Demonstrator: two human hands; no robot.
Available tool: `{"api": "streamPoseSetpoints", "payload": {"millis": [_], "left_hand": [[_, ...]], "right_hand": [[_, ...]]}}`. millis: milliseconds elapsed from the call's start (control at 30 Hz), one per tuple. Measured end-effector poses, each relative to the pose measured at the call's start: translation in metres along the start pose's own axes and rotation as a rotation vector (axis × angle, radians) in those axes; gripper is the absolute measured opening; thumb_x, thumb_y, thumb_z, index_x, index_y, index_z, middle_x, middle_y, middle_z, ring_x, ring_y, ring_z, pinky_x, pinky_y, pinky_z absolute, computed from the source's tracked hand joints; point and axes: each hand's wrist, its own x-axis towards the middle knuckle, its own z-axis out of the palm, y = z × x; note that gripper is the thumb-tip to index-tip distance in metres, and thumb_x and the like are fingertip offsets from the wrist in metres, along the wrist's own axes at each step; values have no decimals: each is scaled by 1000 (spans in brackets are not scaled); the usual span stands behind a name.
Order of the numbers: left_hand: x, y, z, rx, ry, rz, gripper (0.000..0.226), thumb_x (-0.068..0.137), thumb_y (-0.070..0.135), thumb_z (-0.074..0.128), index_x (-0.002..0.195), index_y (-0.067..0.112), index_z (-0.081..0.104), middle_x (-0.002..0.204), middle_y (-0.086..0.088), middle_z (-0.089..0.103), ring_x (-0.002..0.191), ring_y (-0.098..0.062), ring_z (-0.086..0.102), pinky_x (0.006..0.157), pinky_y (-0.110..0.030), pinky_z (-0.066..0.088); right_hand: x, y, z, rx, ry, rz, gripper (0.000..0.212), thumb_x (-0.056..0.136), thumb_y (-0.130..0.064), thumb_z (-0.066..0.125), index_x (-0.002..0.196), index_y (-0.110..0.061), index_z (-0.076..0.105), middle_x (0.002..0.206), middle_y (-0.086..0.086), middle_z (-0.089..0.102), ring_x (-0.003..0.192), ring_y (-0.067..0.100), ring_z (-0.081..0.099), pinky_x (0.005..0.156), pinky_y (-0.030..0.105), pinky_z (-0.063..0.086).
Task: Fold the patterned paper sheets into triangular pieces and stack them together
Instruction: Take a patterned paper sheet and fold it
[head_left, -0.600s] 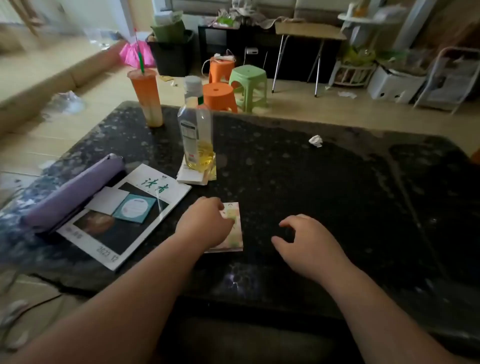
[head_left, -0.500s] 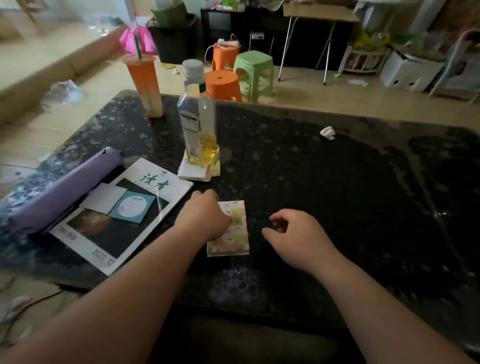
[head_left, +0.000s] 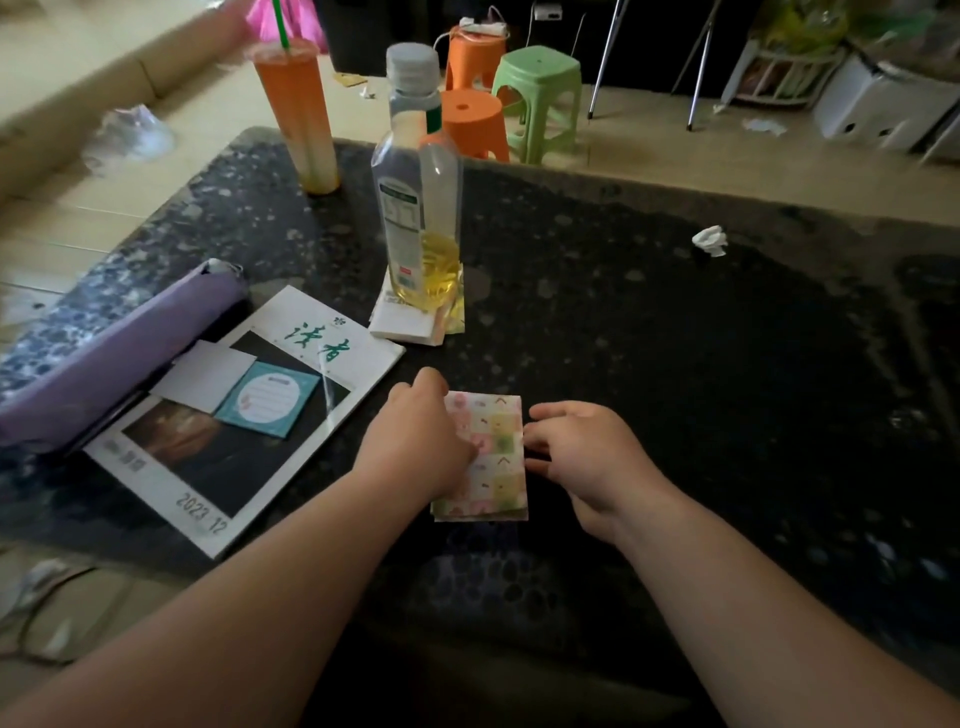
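The dark speckled counter fills most of the room in front of the person. On its left lies a magazine, with a purple pencil case across its far corner. Behind stand a clear bottle on a small paper stack and an orange drink cup. Near the front edge, the left hand lies on the left side of the folded patterned paper, fingers tucked out of sight, so I can't tell if it pinches or presses. The right hand, fingers loosely bent, touches the paper's right edge. A crumpled scrap sits well apart.
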Motion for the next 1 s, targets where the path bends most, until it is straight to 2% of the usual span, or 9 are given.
{"api": "streamPoseSetpoints", "payload": {"millis": [167,233,400,433,500,567,700,833,1000], "left_hand": [[-4,-3,0,-47,-3,16,56,86,31,80,130,27,45,127,-1,47,106,-20,56,83,-33,47],[-5,-4,1,-51,0,33,56,88,31,78,132,26,45,129,-1,45,103,-19,54,81,-31,43],[-7,-5,3,-40,13,62,55,89,31,77,133,24,44,129,-2,44,108,-20,53,82,-30,39],[-8,-5,4,-37,18,67,54,89,30,76,132,24,44,129,-2,44,108,-20,53,82,-30,39],[-8,-5,5,-34,32,78,53,90,29,76,131,23,44,129,-3,44,111,-23,54,82,-31,39],[-8,-5,5,-29,43,90,55,90,29,75,133,22,42,131,-4,45,116,-25,54,83,-31,39],[-8,-6,6,-22,56,96,59,90,31,76,137,23,41,134,-4,45,119,-25,54,83,-30,39],[-7,-6,6,-22,61,94,62,89,32,76,139,23,41,135,-4,46,120,-25,54,83,-30,39],[-6,-7,7,-11,52,93,61,89,31,76,139,23,41,135,-4,45,120,-24,54,83,-29,39]], "right_hand": [[-5,-1,8,18,27,-50,14,99,-10,62,101,-23,64,102,4,71,87,17,72,73,39,65],[-5,0,11,-23,33,-83,22,99,-13,63,119,-21,66,106,2,70,92,17,72,77,41,65],[-12,3,11,-172,50,-208,30,101,-14,61,129,-24,63,79,-26,56,69,-6,58,49,7,44],[-13,3,11,-201,49,-233,33,101,-15,61,132,-25,60,81,-26,60,69,-7,59,53,6,45],[-14,4,14,-262,33,-277,57,100,-17,62,153,-25,42,118,-17,69,85,-3,59,73,14,51],[-15,6,17,-316,9,-298,79,99,-19,64,163,-24,19,144,-8,58,95,-1,57,81,18,50],[-15,10,20,-385,12,-346,88,98,-27,66,164,-31,8,152,-7,51,124,4,53,92,21,48],[-14,13,22,-414,33,-384,85,99,-29,63,164,-31,9,156,-7,48,134,11,52,107,33,50],[-14,14,22,-411,39,-396,77,101,-27,59,164,-30,14,157,-8,46,136,13,51,110,36,49]]}}
